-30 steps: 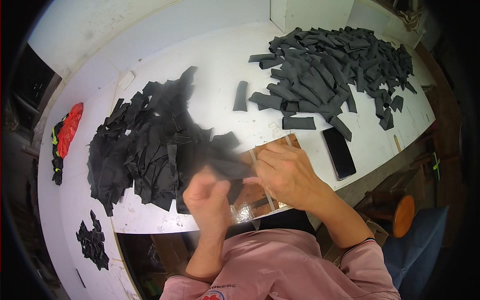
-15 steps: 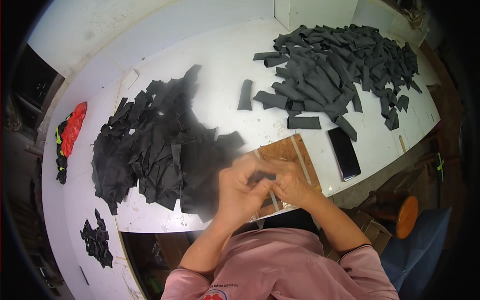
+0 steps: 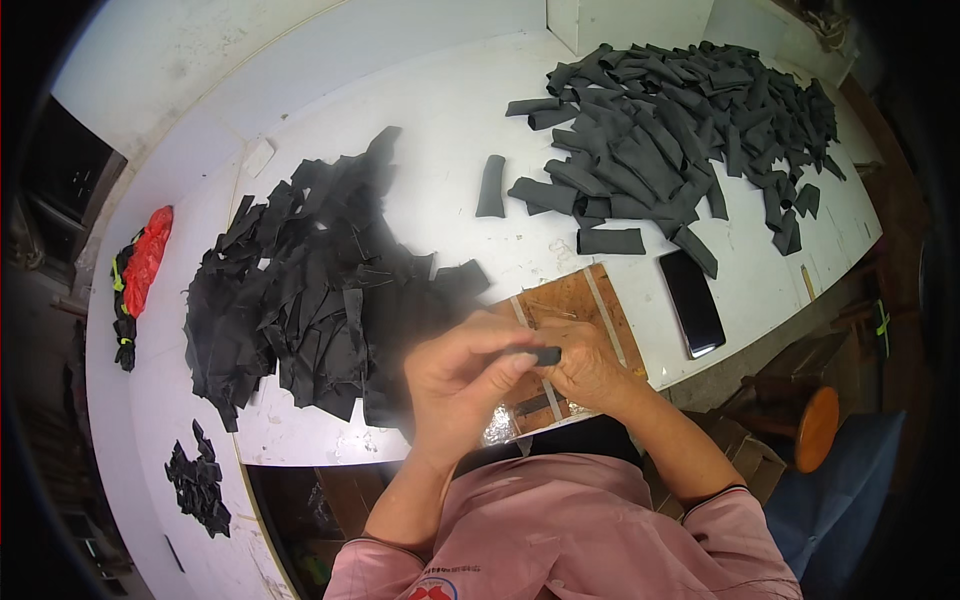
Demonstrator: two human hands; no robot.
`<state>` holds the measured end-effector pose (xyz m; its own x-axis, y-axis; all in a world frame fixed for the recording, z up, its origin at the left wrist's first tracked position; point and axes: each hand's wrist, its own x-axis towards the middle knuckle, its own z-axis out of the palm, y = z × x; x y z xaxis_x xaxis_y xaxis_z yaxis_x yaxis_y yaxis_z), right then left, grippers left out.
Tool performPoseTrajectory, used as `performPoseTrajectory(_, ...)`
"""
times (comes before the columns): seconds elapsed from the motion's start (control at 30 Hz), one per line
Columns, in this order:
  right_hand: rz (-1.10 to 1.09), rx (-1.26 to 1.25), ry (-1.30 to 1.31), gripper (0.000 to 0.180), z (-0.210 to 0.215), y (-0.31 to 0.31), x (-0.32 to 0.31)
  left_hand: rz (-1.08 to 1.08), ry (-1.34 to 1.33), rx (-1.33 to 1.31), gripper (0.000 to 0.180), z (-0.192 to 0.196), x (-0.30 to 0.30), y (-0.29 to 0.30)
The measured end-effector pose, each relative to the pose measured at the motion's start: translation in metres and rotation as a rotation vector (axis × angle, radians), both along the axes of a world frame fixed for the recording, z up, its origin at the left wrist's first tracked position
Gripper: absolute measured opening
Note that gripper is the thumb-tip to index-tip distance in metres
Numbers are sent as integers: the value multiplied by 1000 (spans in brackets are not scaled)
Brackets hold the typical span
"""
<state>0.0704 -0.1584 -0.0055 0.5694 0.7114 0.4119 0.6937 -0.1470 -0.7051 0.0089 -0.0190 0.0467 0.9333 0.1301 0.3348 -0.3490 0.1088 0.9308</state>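
Both my hands meet over a brown wooden board (image 3: 566, 292) at the table's front edge. Between thumb and fingers, my left hand (image 3: 458, 368) pinches a small black fabric piece (image 3: 546, 355) that looks folded or rolled. My right hand (image 3: 588, 368) is closed at the piece's other end, its fingertips partly hidden. A pile of flat black fabric pieces (image 3: 320, 300) lies just left of my left hand. Farther off to the right is a heap of dark grey fabric tubes (image 3: 650, 150), with a single tube (image 3: 491, 186) lying apart from it.
A black phone (image 3: 690, 304) lies right of the board. On the far left are a red plastic bag (image 3: 150, 246) beside a dark bundle with yellow-green bands, and a small heap of black scraps (image 3: 200, 482). An orange round stool (image 3: 817, 430) stands below the table's right side.
My left hand has shifted slightly left and turned, and its fingers have straightened. The black piece between my hands now shows more plainly. The piles have not changed.
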Motion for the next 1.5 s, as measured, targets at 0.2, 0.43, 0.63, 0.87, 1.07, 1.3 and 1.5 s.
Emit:
performPoseTrajectory(0.2,26,-46,-93,14,29,0,3,124,-168,-152,9,1,-2,1)
performPoseTrajectory(0.43,-68,-179,-192,22,26,5,-3,158,-67,-424,12,-17,-13,7)
performPoseTrajectory(0.63,5,-104,-200,26,27,2,-2,176,-112,-238,12,-12,-8,12)
performPoseTrajectory(0.87,41,412,710,40,90,2,66,488,432,711,26,-74,-13,29)
performPoseTrajectory(1.07,-332,217,722,35,28,-8,24,479,349,1174,32,-86,-9,20)
performPoseTrajectory(1.3,-239,11,729,21,7,-9,-58,427,430,-326,6,-51,-21,47)
performPoseTrajectory(1.5,-22,405,1143,43,-13,13,-84,197,327,-817,20,-33,-45,36)
